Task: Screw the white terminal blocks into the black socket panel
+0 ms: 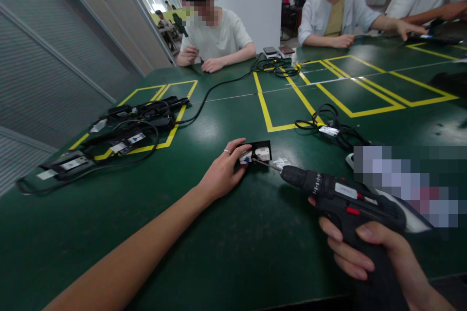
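My right hand (368,248) is wrapped round the grip of a black cordless drill (350,204) with red buttons. From its chuck a long thin bit reaches left to a small black housing (265,145) with white parts inside, lying on the green table. The bit's tip meets the white and blue part near my fingertips. My left hand (228,167), a ring on one finger, holds the housing's left end with its fingers over the edge. A small clear plastic scrap (281,161) lies just beyond the bit.
Bundled black devices and cables (146,121) lie at left among yellow tape outlines. A coiled cable (330,129) with a white label is ahead right. A pale pixelated object (408,189) lies behind the drill. People sit across the table (219,107); one holds a small tool.
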A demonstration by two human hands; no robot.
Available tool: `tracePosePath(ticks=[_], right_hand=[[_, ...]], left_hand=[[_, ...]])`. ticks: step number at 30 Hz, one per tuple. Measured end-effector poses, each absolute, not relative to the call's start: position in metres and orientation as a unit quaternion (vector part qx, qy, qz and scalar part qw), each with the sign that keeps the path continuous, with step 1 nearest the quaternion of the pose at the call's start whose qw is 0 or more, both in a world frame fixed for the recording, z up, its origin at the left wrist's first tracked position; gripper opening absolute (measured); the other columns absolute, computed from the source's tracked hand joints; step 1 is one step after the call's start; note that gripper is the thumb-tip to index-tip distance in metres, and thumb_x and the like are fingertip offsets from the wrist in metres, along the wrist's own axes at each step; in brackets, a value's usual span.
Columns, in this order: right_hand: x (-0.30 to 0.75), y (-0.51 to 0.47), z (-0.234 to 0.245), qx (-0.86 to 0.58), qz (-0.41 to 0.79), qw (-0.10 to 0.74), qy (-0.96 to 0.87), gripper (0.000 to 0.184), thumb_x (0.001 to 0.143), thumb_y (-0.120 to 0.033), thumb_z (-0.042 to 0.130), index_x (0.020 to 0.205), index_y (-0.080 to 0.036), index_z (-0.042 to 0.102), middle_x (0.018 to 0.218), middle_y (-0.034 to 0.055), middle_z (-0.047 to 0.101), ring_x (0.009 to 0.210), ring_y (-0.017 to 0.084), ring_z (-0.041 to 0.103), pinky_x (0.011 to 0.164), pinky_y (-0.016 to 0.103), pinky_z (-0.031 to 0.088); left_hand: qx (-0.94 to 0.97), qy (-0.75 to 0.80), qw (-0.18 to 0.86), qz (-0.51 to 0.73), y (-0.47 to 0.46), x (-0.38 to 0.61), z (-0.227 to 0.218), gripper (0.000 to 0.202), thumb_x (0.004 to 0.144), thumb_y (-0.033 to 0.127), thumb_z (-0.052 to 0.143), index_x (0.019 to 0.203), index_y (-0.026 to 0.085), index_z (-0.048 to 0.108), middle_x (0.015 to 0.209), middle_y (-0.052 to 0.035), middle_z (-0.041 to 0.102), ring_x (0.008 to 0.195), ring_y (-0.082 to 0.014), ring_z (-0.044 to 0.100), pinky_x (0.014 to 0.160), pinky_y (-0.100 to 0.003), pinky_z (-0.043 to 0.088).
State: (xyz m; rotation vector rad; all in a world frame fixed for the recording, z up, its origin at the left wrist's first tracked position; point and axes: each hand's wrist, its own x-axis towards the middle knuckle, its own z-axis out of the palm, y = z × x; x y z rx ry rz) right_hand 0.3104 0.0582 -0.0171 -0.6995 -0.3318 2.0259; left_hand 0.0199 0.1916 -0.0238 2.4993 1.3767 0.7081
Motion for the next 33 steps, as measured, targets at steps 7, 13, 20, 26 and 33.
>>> tracePosePath(ticks=[7, 13, 20, 26, 33], right_hand=[[0.3086, 0.0586, -0.0141, -0.287, 0.827, 0.464, -0.134, 0.058, 0.067, -0.022, 0.054, 0.125, -0.018, 0.052, 0.075, 0.0062, 0.056, 0.038, 0.004, 0.025, 0.038, 0.022, 0.03], [0.3081, 0.0594, -0.0128, -0.286, 0.827, 0.465, -0.133, 0.058, 0.067, -0.023, 0.055, 0.125, -0.017, 0.052, 0.075, 0.0061, 0.056, 0.039, 0.004, 0.025, 0.038, 0.022, 0.029], [0.3084, 0.0588, -0.0132, -0.289, 0.827, 0.465, -0.131, 0.055, 0.068, -0.023, 0.054, 0.123, -0.016, 0.054, 0.075, 0.0063, 0.055, 0.039, 0.004, 0.025, 0.038, 0.022, 0.029], [0.3097, 0.0574, -0.0128, -0.284, 0.833, 0.456, -0.134, 0.054, 0.069, -0.022, 0.054, 0.122, -0.016, 0.054, 0.076, 0.0064, 0.055, 0.04, 0.005, 0.026, 0.039, 0.023, 0.03], [0.3078, 0.0594, -0.0109, -0.291, 0.828, 0.459, -0.136, 0.047, 0.068, -0.024, 0.055, 0.114, -0.016, 0.058, 0.075, 0.0054, 0.053, 0.04, 0.004, 0.025, 0.039, 0.023, 0.029]], left_hand=[[0.836, 0.479, 0.098, 0.248, 0.1914, 0.0199, -0.0238, 0.045, 0.086, 0.016, 0.049, 0.129, 0.026, 0.041, 0.142, -0.0057, 0.033, 0.124, -0.0249, 0.045, 0.105, -0.046, 0.042], [0.833, 0.48, 0.103, 0.253, 0.192, 0.0183, -0.0257, 0.049, 0.083, 0.009, 0.047, 0.129, 0.026, 0.042, 0.143, -0.0063, 0.032, 0.124, -0.0253, 0.044, 0.104, -0.048, 0.042], [0.828, 0.487, 0.104, 0.257, 0.1942, 0.0168, -0.0277, 0.049, 0.083, 0.006, 0.046, 0.127, 0.027, 0.044, 0.141, -0.0061, 0.034, 0.123, -0.0248, 0.045, 0.104, -0.049, 0.042], [0.82, 0.498, 0.107, 0.26, 0.1977, 0.0146, -0.0299, 0.047, 0.083, 0.006, 0.044, 0.125, 0.026, 0.047, 0.14, -0.0055, 0.034, 0.122, -0.022, 0.045, 0.106, -0.045, 0.04], [0.823, 0.492, 0.108, 0.262, 0.1973, 0.0153, -0.0288, 0.047, 0.084, 0.007, 0.044, 0.126, 0.027, 0.046, 0.134, -0.0056, 0.04, 0.12, -0.0211, 0.047, 0.106, -0.043, 0.04]])
